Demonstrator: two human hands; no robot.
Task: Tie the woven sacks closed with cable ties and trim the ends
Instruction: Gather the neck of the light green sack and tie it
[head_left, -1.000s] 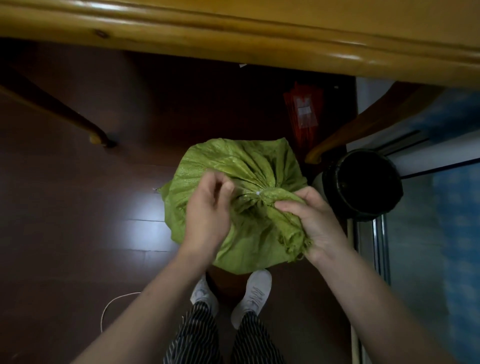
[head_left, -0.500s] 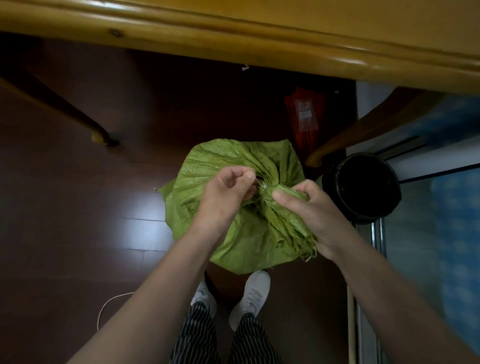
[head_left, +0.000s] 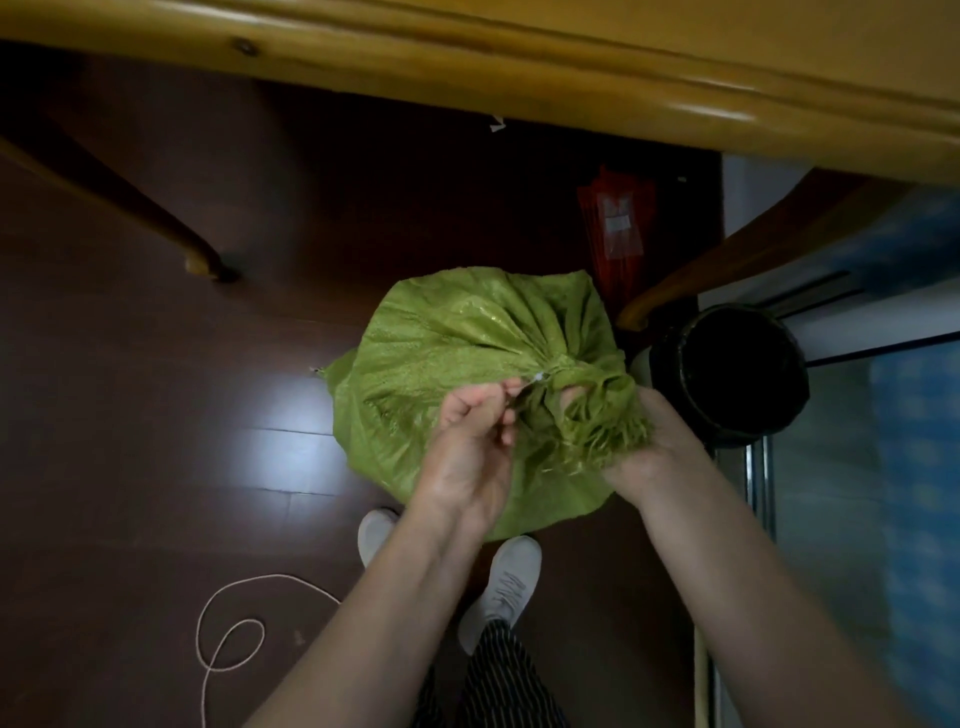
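A full green woven sack (head_left: 447, 353) stands on the dark floor in front of my feet, its mouth gathered into a bunch. A white cable tie (head_left: 535, 378) circles the gathered neck. My left hand (head_left: 475, 441) pinches the tie's free end just left of the neck. My right hand (head_left: 657, 447) grips the frayed bunch of sack mouth from below and to the right, its fingers partly hidden by the fabric.
A wooden table edge (head_left: 519, 67) spans the top, with table legs (head_left: 156, 218) at left and right. A red packet (head_left: 618, 228) lies beyond the sack. A black bucket (head_left: 737, 369) stands at its right. A looped cord (head_left: 234, 634) lies on the floor at left.
My left hand has drawn back toward me while pinching the tie's end. My right hand has shifted lower under the bunched mouth. The view has tilted slightly.
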